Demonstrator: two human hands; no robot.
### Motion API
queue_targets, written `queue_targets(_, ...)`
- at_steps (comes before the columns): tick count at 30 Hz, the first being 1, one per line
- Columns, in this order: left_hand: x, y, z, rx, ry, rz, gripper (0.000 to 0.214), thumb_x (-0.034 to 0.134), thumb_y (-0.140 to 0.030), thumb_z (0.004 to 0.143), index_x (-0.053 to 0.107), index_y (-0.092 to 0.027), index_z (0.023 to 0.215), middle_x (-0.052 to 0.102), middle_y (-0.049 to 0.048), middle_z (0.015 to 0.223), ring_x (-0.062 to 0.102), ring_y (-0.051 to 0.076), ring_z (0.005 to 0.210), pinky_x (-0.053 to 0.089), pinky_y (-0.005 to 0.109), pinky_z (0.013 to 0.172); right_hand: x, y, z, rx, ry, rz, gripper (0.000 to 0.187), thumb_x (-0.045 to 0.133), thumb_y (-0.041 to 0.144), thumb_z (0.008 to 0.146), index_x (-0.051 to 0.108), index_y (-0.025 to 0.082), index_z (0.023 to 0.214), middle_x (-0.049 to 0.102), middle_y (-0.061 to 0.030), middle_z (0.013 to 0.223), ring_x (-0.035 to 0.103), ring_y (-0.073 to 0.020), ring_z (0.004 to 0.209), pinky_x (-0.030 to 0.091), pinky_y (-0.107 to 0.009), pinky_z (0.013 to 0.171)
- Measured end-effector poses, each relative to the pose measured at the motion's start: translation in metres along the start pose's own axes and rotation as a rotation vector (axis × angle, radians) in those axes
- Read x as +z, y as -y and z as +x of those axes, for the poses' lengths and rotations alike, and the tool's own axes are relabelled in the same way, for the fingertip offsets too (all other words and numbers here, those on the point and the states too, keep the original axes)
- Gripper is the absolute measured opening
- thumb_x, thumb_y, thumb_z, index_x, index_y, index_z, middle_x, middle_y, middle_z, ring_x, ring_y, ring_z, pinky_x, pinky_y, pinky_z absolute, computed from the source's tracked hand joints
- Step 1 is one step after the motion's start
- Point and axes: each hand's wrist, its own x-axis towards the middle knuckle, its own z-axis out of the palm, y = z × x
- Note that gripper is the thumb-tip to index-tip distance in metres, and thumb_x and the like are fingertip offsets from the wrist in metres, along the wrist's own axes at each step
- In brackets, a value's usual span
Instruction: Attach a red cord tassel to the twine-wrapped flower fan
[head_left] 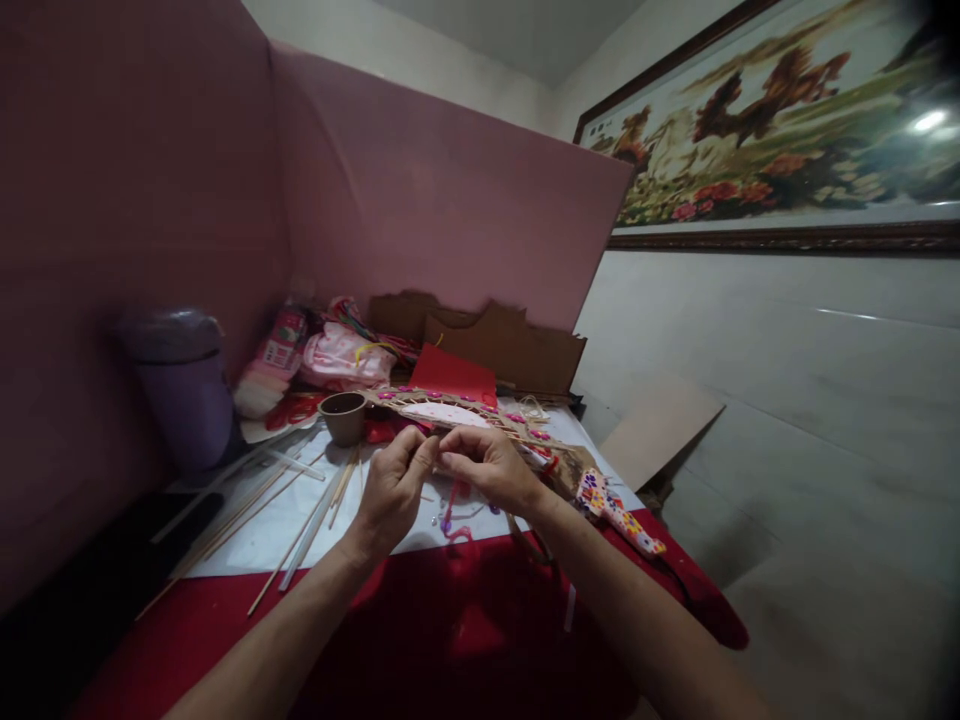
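Observation:
My left hand (397, 482) and my right hand (491, 468) meet above the table, fingertips pinched close together. What they pinch is too small and hidden to make out. Just below the fingers runs a pink cord (459, 534) with a purple bead; whether it hangs from my fingers or lies on the table, I cannot tell. Behind my hands stands a curved cardboard piece (469, 408) edged with pink beads or gems and crossed by thin sticks. A pink glue gun (619, 515) with a flower pattern lies to the right of my right forearm.
Thin wooden sticks (251, 510) and clear glue sticks (309, 535) lie on white paper (240, 545) at left. A brown cup (343, 420) stands behind them. A purple bin (184, 390) is farther left. Torn cardboard (525, 345) and red paper (454, 373) lean at the back.

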Motion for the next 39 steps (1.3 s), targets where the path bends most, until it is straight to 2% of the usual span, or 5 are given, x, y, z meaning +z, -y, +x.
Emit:
queue_targets(8, 0.004, 0.008, -0.001, -0.01, -0.025, 0.107, 0.039, 0.044, -0.041, 0.087, 0.032, -0.021, 0.056, 0.028, -0.0061, 0.053, 0.027, 0.01, 0.05, 0.022, 0.026, 0.048, 0.01, -0.023, -0.005, -0.024, -0.037, 0.117, 0.018, 0.06, 0.033, 0.079, 0.062, 0.015, 0.077, 0.051, 0.0031, 0.059, 0.04, -0.0079, 0.049, 0.031, -0.021, 0.047)
queue_targets(15, 0.01, 0.005, -0.002, 0.017, 0.015, 0.046, 0.023, 0.048, -0.033, 0.084, 0.044, -0.02, 0.065, 0.042, -0.004, 0.058, 0.038, 0.012, 0.055, 0.032, 0.025, 0.052, 0.004, -0.026, -0.017, -0.061, -0.118, -0.032, 0.013, 0.057, 0.029, 0.085, 0.064, 0.018, 0.084, 0.06, -0.0003, 0.067, 0.05, -0.0116, 0.057, 0.038, -0.023, 0.053)
queue_targets(21, 0.014, 0.005, -0.005, -0.026, 0.042, 0.025, 0.019, 0.048, -0.032, 0.083, 0.045, -0.02, 0.068, 0.045, -0.0027, 0.062, 0.042, 0.014, 0.058, 0.035, 0.027, 0.054, 0.002, -0.03, -0.022, -0.117, -0.151, -0.11, 0.013, 0.057, 0.026, 0.085, 0.064, 0.018, 0.079, 0.06, 0.0005, 0.064, 0.049, -0.0111, 0.055, 0.037, -0.023, 0.052)
queue_targets(27, 0.018, 0.005, -0.006, -0.054, 0.032, 0.125, 0.024, 0.044, -0.036, 0.087, 0.045, -0.02, 0.068, 0.044, -0.0025, 0.061, 0.04, 0.014, 0.057, 0.032, 0.028, 0.054, 0.0, -0.035, -0.022, -0.11, -0.164, -0.066, 0.015, 0.059, 0.031, 0.084, 0.065, 0.017, 0.08, 0.061, -0.0003, 0.066, 0.051, -0.0116, 0.057, 0.039, -0.023, 0.053)
queue_targets(39, 0.02, 0.008, -0.01, 0.013, 0.003, 0.008, 0.032, 0.048, -0.038, 0.086, 0.041, -0.02, 0.06, 0.037, -0.0047, 0.055, 0.032, 0.011, 0.053, 0.027, 0.025, 0.05, 0.001, -0.034, -0.024, -0.142, -0.116, -0.012, 0.015, 0.06, 0.031, 0.083, 0.064, 0.017, 0.079, 0.058, 0.0006, 0.064, 0.048, -0.0104, 0.054, 0.038, -0.023, 0.05)
